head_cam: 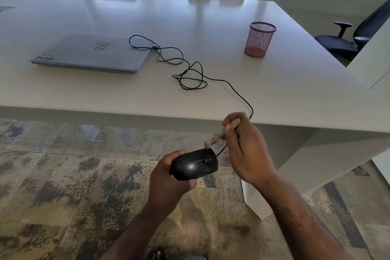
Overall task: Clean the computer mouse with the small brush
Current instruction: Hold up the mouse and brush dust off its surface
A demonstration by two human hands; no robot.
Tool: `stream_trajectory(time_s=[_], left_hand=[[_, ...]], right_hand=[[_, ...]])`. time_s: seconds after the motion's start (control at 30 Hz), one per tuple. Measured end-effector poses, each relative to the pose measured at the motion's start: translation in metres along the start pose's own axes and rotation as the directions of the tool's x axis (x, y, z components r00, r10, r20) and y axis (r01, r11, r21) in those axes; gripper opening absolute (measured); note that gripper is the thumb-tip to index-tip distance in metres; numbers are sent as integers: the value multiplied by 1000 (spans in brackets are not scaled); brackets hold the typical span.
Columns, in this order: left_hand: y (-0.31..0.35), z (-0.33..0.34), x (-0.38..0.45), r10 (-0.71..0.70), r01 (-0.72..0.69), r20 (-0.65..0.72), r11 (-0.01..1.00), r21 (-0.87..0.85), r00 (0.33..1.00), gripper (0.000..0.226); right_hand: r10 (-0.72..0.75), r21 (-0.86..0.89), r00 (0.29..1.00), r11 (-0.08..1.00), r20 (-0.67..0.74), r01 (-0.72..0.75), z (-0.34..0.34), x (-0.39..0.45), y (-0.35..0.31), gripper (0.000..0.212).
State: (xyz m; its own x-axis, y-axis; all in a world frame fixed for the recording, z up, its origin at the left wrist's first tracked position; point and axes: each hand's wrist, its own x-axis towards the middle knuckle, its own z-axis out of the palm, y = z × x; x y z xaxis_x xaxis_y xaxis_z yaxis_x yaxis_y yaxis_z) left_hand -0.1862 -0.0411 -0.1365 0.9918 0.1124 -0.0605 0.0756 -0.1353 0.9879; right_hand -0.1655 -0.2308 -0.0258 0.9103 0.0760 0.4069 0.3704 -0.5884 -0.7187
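Observation:
My left hand (166, 181) grips a black wired computer mouse (194, 164) from its rear, holding it in the air below the table's front edge, buttons and scroll wheel facing up. My right hand (247, 150) pinches a small wooden-handled brush (221, 133). Its pale bristles touch the mouse's front edge near the cable exit. The mouse's black cable (190, 74) runs up over the table edge, loops on the tabletop and ends at the laptop.
A closed silver laptop (90, 53) lies on the white table (295, 95) at the left. A red mesh pen holder (259, 39) stands at the right. Pale chairs sit behind the table, a black office chair (346, 42) at far right. Patterned carpet lies below.

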Motion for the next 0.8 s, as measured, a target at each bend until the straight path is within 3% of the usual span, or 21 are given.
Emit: stream_trajectory(time_s=[0.2, 0.33, 0.43, 0.57, 0.7, 0.8], left_hand=[[-1, 1, 1, -24, 24, -5, 1000, 20, 1000, 71], [-2, 1, 1, -21, 21, -7, 1000, 13, 1000, 71], [-2, 1, 2, -33, 33, -15, 999, -1, 999, 73], [-2, 3, 3, -39, 40, -22, 999, 13, 999, 73], [0, 4, 3, -22, 22, -1, 999, 40, 1000, 72], [0, 3, 4, -5, 5, 6, 999, 40, 1000, 74]], right_hand=[[13, 93, 991, 995, 132, -25, 19, -7, -9, 16], [23, 160, 999, 987, 46, -30, 20, -6, -10, 12], [35, 100, 999, 994, -4, -34, 14, -2, -5, 10], [8, 8, 991, 1000, 134, -10, 14, -4, -6, 10], [-54, 90, 970, 995, 237, 34, 23, -10, -16, 11], [-75, 144, 971, 989, 227, 42, 25, -12, -19, 11]])
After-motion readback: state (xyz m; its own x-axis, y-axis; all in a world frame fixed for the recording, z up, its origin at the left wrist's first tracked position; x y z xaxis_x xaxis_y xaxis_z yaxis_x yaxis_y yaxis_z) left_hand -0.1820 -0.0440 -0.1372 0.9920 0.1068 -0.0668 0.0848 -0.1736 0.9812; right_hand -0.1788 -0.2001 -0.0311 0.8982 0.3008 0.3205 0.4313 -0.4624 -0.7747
